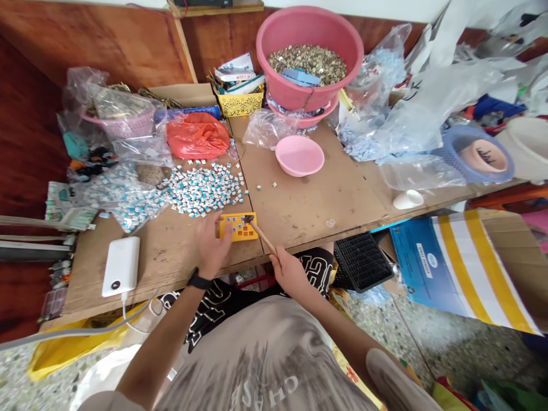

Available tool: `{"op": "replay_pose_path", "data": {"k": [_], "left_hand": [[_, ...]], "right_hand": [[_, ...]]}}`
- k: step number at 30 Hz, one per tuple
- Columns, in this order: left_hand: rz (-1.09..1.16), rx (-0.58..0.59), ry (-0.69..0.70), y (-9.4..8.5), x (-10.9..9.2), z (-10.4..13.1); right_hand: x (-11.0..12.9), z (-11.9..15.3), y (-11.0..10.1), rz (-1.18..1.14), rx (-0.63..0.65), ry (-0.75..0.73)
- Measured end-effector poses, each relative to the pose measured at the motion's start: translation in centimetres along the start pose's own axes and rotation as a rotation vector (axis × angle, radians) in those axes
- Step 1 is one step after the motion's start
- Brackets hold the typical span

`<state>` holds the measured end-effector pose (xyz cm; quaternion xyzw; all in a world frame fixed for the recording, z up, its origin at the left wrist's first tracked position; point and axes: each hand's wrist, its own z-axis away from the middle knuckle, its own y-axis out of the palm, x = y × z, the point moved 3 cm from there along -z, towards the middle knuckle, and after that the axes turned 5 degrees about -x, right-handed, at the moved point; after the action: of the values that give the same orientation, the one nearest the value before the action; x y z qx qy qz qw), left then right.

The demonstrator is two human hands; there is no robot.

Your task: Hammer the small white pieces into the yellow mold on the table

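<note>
On the table's front edge lies a small yellow tray (238,234) with rows of square pockets; several hold small blue-and-white pieces. My right hand (289,271) is closed round the wooden handle of a brush (266,238), whose dark tip rests over the tray's upper right part. Beside the tray's left end is my left hand (213,245), wearing a black wristband. Motion smears its fingers, so whether they grip anything is unclear. Just behind it spreads a loose pile of small blue-and-white pieces (205,188).
A pink bowl (299,157) stands behind the tray, and a big pink tub (310,94) of small metal parts sits at the back. A white power bank (121,265) with a cable lies left. A red bag (197,136) and plastic bags crowd the back. A white cup (408,199) lies right.
</note>
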<state>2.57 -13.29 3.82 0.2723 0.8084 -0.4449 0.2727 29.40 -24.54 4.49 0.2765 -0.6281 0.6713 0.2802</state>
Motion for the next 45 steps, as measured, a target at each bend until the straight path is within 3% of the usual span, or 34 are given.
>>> {"op": "replay_pose_path", "data": {"k": [5,7,10,13,19,28,33,38,41,45], "left_hand": [[-0.097,-0.046,-0.348,-4.3,5.6,-0.8],[-0.179,-0.021,-0.364,-5.6,6.8,-1.6],[-0.249,0.064,-0.232,-6.1,6.7,-3.1],[-0.287,0.138,-0.097,-5.1,5.5,-4.6],[-0.482,0.228,-0.244,-3.0,5.4,-6.4],[-0.314,0.342,-0.256,-4.2,5.0,-6.6],[-0.032,0.407,-0.117,-1.7,1.6,-4.0],[0.02,0.503,0.206,2.5,-2.3,-2.6],[-0.08,0.473,0.268,3.7,-2.5,-2.8],[-0.126,0.462,0.284,3.9,-2.2,-3.4]], "right_hand": [[-1.9,-1.0,-0.4,-0.067,-0.046,-0.007],[-2.8,-0.8,-0.5,-0.15,-0.085,0.025],[-3.7,-0.4,0.1,-0.248,-0.122,0.094],[-4.3,-0.1,1.1,-0.312,-0.16,0.16],[-5.2,-0.3,1.6,-0.392,-0.172,0.217],[-5.1,-0.6,1.8,-0.409,-0.208,0.226],[-5.2,-0.8,1.7,-0.395,-0.21,0.209],[-5.9,-0.6,2.2,-0.401,-0.21,0.21],[-6.0,-0.6,2.6,-0.41,-0.211,0.211],[-5.7,-0.5,2.3,-0.426,-0.216,0.217]]}}
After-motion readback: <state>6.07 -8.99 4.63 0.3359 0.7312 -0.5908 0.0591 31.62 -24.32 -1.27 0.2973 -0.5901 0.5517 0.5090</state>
